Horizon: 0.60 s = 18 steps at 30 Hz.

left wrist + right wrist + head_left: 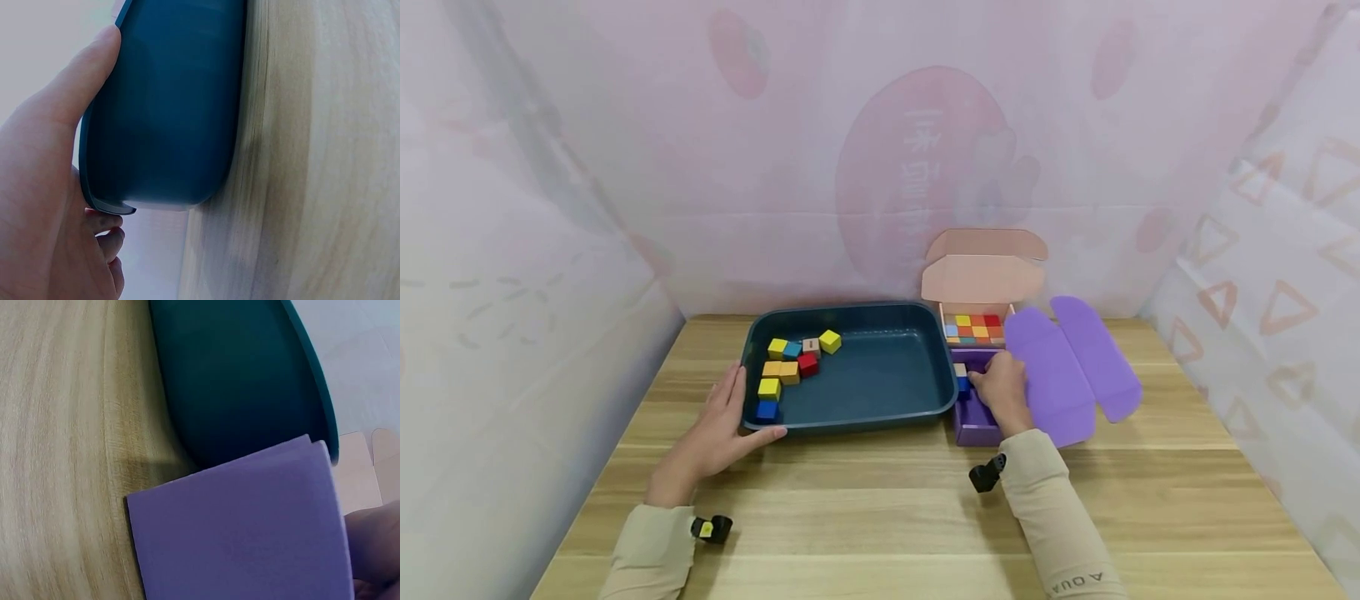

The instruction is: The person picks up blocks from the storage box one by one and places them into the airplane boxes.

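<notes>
My left hand [718, 425] rests against the near left corner of a dark teal tray [850, 427]. Its fingers lie fairly straight along the left side, and the thumb touches the front rim. Inside the tray are several wooden cubes, among them a red cube [808, 365] and a blue cube [767, 410]. My right hand [1003, 387] reaches into an open purple box [977, 436], fingers bent down. Its thumb is beside a dark blue cube [962, 387] at the box's left wall, with a pale cube [960, 369] behind. The fingertips are hidden, so a grip cannot be confirmed.
Behind the purple box stands an open peach box [983, 279] with several coloured cubes in it. The purple lid [1060, 375] spreads out to the right over the wooden table [850, 517]. Printed cloth walls [820, 167] enclose the back and sides.
</notes>
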{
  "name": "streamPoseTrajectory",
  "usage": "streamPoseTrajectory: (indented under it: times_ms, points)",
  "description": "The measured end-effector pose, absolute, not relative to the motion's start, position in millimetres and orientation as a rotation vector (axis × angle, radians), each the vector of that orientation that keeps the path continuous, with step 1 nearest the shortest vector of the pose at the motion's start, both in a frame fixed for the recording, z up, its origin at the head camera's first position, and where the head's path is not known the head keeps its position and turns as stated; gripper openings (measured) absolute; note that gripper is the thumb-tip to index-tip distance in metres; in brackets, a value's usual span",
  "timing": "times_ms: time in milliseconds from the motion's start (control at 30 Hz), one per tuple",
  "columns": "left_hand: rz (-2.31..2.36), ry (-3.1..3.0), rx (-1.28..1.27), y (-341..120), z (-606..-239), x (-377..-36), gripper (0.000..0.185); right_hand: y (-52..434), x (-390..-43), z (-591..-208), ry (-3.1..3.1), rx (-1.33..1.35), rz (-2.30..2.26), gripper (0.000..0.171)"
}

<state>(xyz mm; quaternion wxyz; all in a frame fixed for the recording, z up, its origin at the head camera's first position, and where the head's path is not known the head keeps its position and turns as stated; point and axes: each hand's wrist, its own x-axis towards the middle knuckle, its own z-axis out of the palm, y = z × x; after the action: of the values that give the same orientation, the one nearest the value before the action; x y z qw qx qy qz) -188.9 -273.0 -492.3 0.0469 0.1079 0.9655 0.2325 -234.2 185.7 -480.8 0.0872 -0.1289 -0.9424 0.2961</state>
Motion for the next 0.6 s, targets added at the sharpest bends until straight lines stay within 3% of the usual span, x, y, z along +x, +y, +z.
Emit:
streamPoseTrajectory:
  times_ms: [133, 400, 600]
  points:
    - [0.699, 2.956, 0.329, -273.1, -490.9, -188.2, 0.131, 183.7, -233.4, -480.4, -2.812, -0.396, 0.920, 0.027]
    - [0.691, 2.951, 0.328, -271.9, -491.0, -187.7, 0.131, 185.0, -232.9, -480.6, -2.865, -0.345, 0.945, 0.028]
    - [0.692, 2.957, 0.330, -270.4, -489.1, -186.1, 0.130, 184.9, -229.1, -465.3, -2.885, -0.262, 0.933, 0.038]
